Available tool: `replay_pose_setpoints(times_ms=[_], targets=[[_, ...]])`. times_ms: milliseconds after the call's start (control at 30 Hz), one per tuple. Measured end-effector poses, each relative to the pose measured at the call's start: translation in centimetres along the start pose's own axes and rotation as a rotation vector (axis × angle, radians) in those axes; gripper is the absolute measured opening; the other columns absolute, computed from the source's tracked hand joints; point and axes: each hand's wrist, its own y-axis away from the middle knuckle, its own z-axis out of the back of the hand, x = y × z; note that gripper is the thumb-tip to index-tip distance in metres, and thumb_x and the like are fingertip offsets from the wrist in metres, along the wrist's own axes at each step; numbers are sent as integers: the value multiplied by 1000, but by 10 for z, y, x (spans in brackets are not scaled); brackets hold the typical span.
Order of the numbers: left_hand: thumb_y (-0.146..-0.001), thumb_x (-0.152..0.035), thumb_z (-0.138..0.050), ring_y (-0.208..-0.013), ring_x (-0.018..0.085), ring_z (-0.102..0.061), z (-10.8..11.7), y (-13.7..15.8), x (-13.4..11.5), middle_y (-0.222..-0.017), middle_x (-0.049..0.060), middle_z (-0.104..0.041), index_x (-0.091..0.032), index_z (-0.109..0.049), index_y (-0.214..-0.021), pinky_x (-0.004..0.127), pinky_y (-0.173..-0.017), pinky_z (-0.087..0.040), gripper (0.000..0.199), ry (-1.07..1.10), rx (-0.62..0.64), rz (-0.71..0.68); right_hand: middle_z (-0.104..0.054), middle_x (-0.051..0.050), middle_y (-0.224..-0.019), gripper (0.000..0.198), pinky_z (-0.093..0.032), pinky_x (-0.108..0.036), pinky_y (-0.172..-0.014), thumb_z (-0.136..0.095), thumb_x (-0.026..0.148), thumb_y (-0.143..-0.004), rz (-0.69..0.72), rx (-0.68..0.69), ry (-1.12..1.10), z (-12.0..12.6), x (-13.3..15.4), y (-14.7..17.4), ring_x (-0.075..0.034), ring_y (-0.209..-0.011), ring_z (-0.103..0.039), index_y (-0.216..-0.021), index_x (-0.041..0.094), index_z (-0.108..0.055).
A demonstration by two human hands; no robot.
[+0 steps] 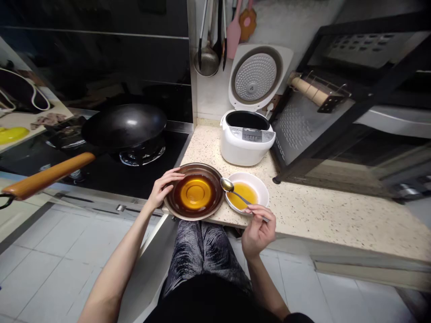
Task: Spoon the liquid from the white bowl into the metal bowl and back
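On the counter's front edge sits a metal bowl (171, 204) with a clear amber-brown liquid (195, 192) in it. My left hand (162, 188) rests against the bowl's left rim, fingers over the edge. A spoon (239, 196) is pinched by its handle in my right hand (259, 226). The spoon's head is above the gap between the metal bowl and a white bowl (263, 190), near both rims. Yellow liquid (243, 193) lies in the white bowl; it looks like beaten egg, though I cannot be sure.
Behind the bowls stands a white rice cooker (247, 146) with its lid (256, 74) raised. A wok (128, 125) sits on the stove at left, its wooden handle (54, 175) pointing toward the front. A black rack (303, 121) stands at right. Utensils (207, 60) hang on the wall.
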Motion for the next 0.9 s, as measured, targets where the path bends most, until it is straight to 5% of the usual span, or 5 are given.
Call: replay_pose_setpoints(times_ms=[200,433,633,900], targets=[[-101,-38,-54,-142,39,-53,0,1,3,-131,14,-75,-20,-77,-126,61,-120,-36,38,-6,-3,-9,-68,-4,-88,13,-57,-39,-78,-54,25,-103,91,-23,145,21,-13,-11,-20,-86,-68,-93,21,-62],[-101,-40,-55,-142,39,-53,0,0,3,-130,14,-75,-21,-77,-125,63,-120,-37,38,-4,-5,-9,-71,-6,-93,16,-57,-39,-79,-49,14,-103,268,193,280,41,-23,-17,-20,-89,-70,-99,22,-63],[-101,-40,-55,-142,39,-53,0,0,5,-130,14,-75,-20,-77,-125,63,-120,-37,38,4,-4,-21,-75,-9,-95,26,-59,-38,-73,-51,5,-97,570,454,381,50,-28,-25,-21,-87,-72,-109,23,-65],[-100,-39,-54,-141,39,-53,-1,1,4,-131,14,-74,-21,-77,-124,63,-120,-37,38,4,-7,-17,-77,-11,-97,36,-61,-40,-77,-52,1,-93,675,540,442,54,-35,-25,-23,-89,-72,-117,22,-67]])
